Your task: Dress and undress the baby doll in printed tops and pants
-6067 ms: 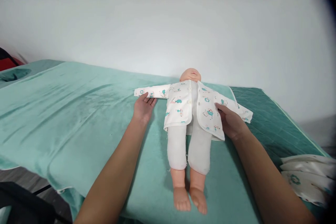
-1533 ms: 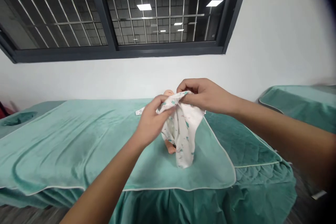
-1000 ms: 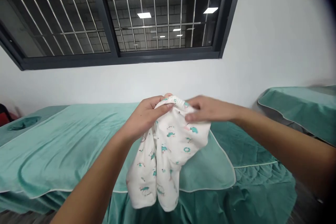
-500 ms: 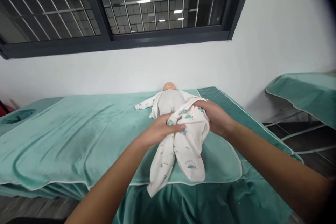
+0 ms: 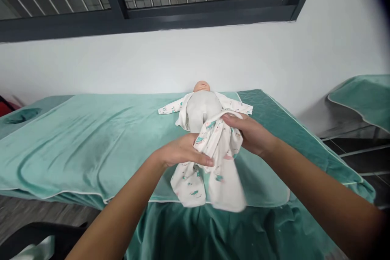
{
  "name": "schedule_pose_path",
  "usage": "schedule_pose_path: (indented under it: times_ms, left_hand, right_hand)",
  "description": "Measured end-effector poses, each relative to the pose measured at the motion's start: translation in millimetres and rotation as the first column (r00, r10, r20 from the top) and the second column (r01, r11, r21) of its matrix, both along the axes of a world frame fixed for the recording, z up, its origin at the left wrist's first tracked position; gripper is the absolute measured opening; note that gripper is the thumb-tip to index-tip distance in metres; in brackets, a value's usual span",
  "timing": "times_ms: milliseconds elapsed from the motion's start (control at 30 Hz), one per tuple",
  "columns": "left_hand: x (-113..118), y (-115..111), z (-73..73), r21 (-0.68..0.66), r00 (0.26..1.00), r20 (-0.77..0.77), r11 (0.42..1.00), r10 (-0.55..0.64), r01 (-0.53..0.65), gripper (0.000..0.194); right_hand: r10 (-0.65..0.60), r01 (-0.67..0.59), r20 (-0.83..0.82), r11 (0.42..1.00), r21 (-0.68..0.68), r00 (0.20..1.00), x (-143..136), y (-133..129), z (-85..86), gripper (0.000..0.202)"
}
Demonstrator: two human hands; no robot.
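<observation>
A doll [image 5: 201, 86] lies on its back on the green-covered bed [image 5: 76, 146], its head toward the wall. Its torso looks grey, and a white printed top [image 5: 172, 107] is spread around it with both sleeves out to the sides. In front of the doll, white printed pants [image 5: 224, 178] hang with both legs down toward the bed's near edge. My left hand [image 5: 185, 150] is closed on the left side of their waist, thumb across the front. My right hand [image 5: 251, 132] grips the right side of the waistband, its fingers partly hidden by cloth.
A barred window [image 5: 195, 8] is set in the white wall behind the bed. Another green-covered surface [image 5: 365, 97] stands at the right on metal legs. At the lower left is a black object [image 5: 36, 231] with pale cloth on it.
The view has tilted down and shifted. The pants are more bunched between my hands, and their legs have swung and spread. The doll's right-side sleeve now shows fully.
</observation>
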State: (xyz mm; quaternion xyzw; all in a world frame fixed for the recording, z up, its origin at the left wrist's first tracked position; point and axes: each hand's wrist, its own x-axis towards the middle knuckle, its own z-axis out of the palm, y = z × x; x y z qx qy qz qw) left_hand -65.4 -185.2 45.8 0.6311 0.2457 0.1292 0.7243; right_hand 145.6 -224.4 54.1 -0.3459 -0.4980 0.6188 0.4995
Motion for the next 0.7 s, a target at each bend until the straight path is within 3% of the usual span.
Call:
schedule_pose_path:
  times_ms: [67,200,300,367,533,633,700]
  left_hand:
    - [-5.2,-1.5,1.4,0.004,0.999,0.032,0.999,0.035,-0.036,0.05]
    - [-4.0,-1.2,5.0,-0.047,0.914,0.262,0.95,0.309,-0.308,0.053]
    - [3.1,0.7,9.9,-0.058,0.877,0.326,0.934,0.352,-0.353,0.049]
    - [8.8,0.7,12.1,-0.073,0.872,0.343,0.935,0.35,-0.346,0.047]
    - [15.4,-3.6,7.9,-0.148,0.899,0.269,0.937,0.346,-0.316,0.049]
    - [14.2,-4.6,3.7,-0.185,0.956,0.189,0.964,0.226,-0.191,0.051]
    - [15.2,-2.9,1.4,-0.212,0.929,0.257,0.954,0.265,-0.213,0.05]
  right_hand:
    - [-0.013,0.01,-0.074,0.999,-0.035,0.997,-3.4,-4.0,1.8,0.047]
    - [-0.022,0.018,-0.082,0.999,-0.042,0.996,-6.1,-14.6,-1.1,0.056]
    - [0.164,-0.155,0.094,0.983,-0.098,0.982,-5.8,-18.9,-7.2,0.051]
    - [0.228,-0.204,0.186,0.969,-0.142,0.956,-6.8,-18.5,-9.4,0.05]
    - [-0.081,0.079,0.073,0.996,0.03,0.994,-7.6,-8.2,-0.3,0.045]
    - [-0.127,0.125,0.054,0.992,0.037,0.99,-3.4,-1.8,3.4,0.043]
    - [-0.146,0.145,0.027,0.989,0.035,0.989,-2.8,0.7,-0.2,0.04]
